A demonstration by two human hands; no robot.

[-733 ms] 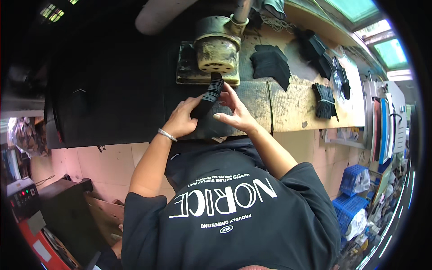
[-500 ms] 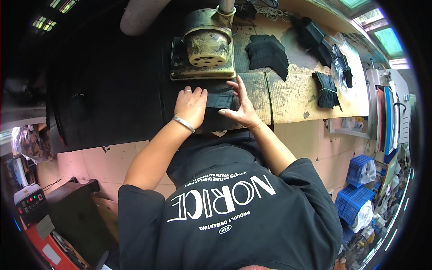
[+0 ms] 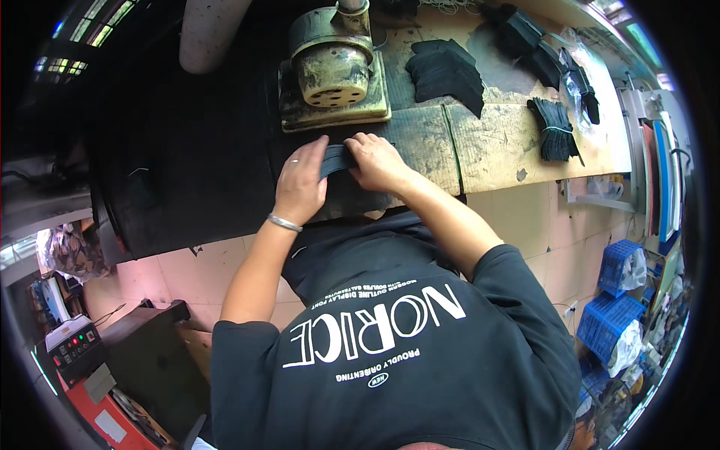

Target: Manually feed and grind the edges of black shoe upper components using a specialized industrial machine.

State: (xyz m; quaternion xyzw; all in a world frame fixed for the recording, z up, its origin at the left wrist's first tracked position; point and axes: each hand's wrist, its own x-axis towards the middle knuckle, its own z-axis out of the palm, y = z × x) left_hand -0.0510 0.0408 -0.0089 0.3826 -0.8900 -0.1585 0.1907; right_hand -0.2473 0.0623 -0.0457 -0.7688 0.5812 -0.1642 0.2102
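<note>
Between my two hands is a small stack of dark, flat pieces (image 3: 335,160), its layered edges facing up; the material looks like fabric or leather. My left hand (image 3: 301,181), a silver bangle at its wrist, grips the stack's left end. At the other end my right hand (image 3: 377,161) closes its fingers on the stack; its fingertips are partly hidden. Both hands are over the dark front part of the worktable (image 3: 202,187). Just beyond them stands a worn cream machine (image 3: 335,75) with a round, holed housing on a square base.
Fanned black pieces (image 3: 448,77) lie right of the machine. A tied black bundle (image 3: 553,129) sits farther right, near more black bundles (image 3: 525,41) and clear plastic. A pale, rounded post (image 3: 210,34) hangs at the upper left. Blue crates (image 3: 609,321) stand at the lower right.
My right hand has come in and closed on the stack, where its fingers were spread before. The stack is now held raised on edge between both hands. The view has shifted slightly.
</note>
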